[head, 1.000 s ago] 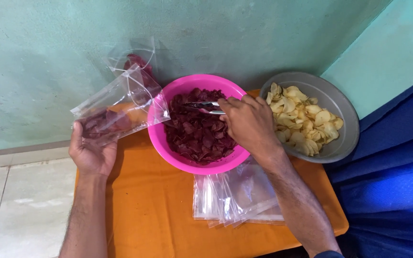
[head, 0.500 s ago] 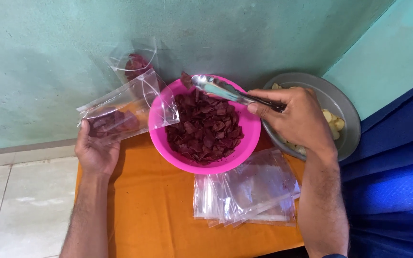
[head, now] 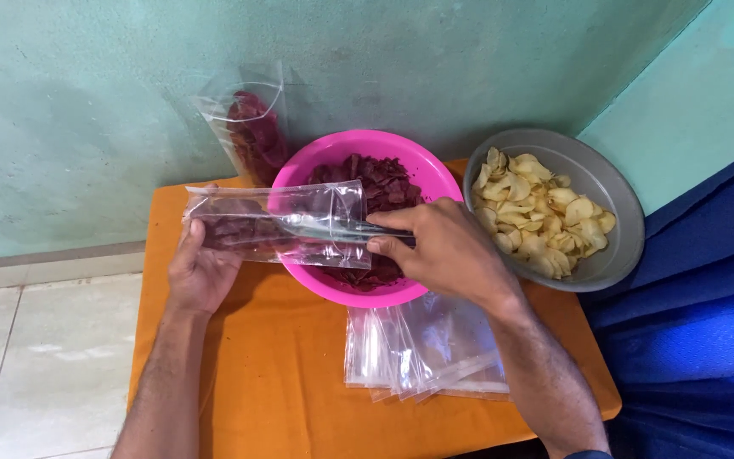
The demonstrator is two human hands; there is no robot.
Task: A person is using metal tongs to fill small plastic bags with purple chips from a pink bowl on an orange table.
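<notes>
Looking down, we see an orange table point(head: 299, 399) set against a green wall point(head: 87, 102), with blue cloth point(head: 698, 289) hanging at its right side. On the table's far part sits a pink bowl point(head: 316, 166) holding dark red chips point(head: 380, 183), and just to its right a grey metal bowl point(head: 613, 246) holds pale yellow chips point(head: 537, 217); the two bowls stand close together, though we cannot tell if they touch. Nearer to us, just in front of the pink bowl, lies a stack of empty clear bags point(head: 422, 353), fanned out flat on the table.

Our left hand point(head: 201, 268) grasps a clear plastic bag point(head: 282, 223), held sideways over the left rim of the pink bowl with its mouth towards the right; some dark red chips already lie inside it. Our right hand point(head: 448, 251) is closed around metal tongs point(head: 341, 229), whose tips reach in through the bag's mouth. Whether the tongs hold any chips, we cannot tell through the plastic.

Behind the pink bowl, a filled bag point(head: 252, 132) of dark red chips leans upright against the wall.
</notes>
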